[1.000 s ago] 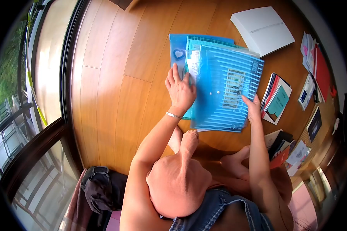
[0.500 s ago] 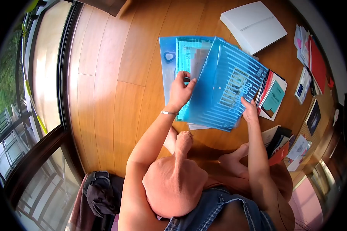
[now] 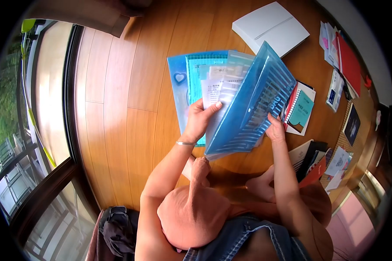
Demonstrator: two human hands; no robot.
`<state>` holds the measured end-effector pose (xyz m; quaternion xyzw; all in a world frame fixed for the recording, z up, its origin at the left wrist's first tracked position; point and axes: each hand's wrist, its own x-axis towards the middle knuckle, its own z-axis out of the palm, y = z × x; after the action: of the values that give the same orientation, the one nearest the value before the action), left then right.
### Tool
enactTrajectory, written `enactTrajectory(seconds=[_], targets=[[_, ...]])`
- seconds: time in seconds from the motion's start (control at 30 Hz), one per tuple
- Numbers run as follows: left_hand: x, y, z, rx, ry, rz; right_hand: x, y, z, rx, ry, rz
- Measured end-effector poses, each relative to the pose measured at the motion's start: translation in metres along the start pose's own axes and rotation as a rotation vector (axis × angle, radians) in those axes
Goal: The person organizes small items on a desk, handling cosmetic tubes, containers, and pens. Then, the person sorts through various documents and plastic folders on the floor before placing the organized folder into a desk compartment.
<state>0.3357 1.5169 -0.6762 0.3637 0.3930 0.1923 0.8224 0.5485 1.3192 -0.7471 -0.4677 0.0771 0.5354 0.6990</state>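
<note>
A translucent blue plastic document bag (image 3: 244,124) with pale stripes and lettering is tilted up in front of me. My right hand (image 3: 275,128) is closed on its right edge, thumb on the striped face. White printed papers (image 3: 211,89) show at its left side, fanned out with clear sleeves. My left hand (image 3: 199,119) pinches these papers, its thumb on top; the other fingers are behind them. Underneath lies another blue folder (image 3: 177,93) with a heart mark. A turquoise gridded sheet (image 3: 194,71) rests on that folder, partly covered by the papers.
A white box (image 3: 270,28) lies beyond the bag. To the right are a spiral notebook (image 3: 301,111), a red folder (image 3: 347,65) and several booklets and cards. A glass sliding door (image 3: 52,100) runs along the left, with a dark bag (image 3: 119,230) near it.
The document bag has tilted up and swung rightward, showing more white papers. My left hand has moved slightly down and now grips the papers. My right hand stays on the bag's edge.
</note>
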Motion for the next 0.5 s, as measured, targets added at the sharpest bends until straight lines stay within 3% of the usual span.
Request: enactTrajectory(seconds=[0.2,0.3,0.47,0.5], targets=[[-0.003,0.005,-0.001,0.044,0.106,0.034,0.000,-0.007,0.002,0.085,-0.087,-0.016],[-0.003,0.013,-0.014,0.316,0.119,0.174,0.006,-0.007,-0.002,0.103,-0.079,-0.081],[-0.010,0.047,-0.022,0.296,-0.064,0.418,-0.004,-0.052,0.073,-0.070,-0.119,-0.295],[-0.022,0.065,0.014,0.333,-0.037,0.553,-0.005,-0.063,0.087,-0.146,-0.167,-0.421]])
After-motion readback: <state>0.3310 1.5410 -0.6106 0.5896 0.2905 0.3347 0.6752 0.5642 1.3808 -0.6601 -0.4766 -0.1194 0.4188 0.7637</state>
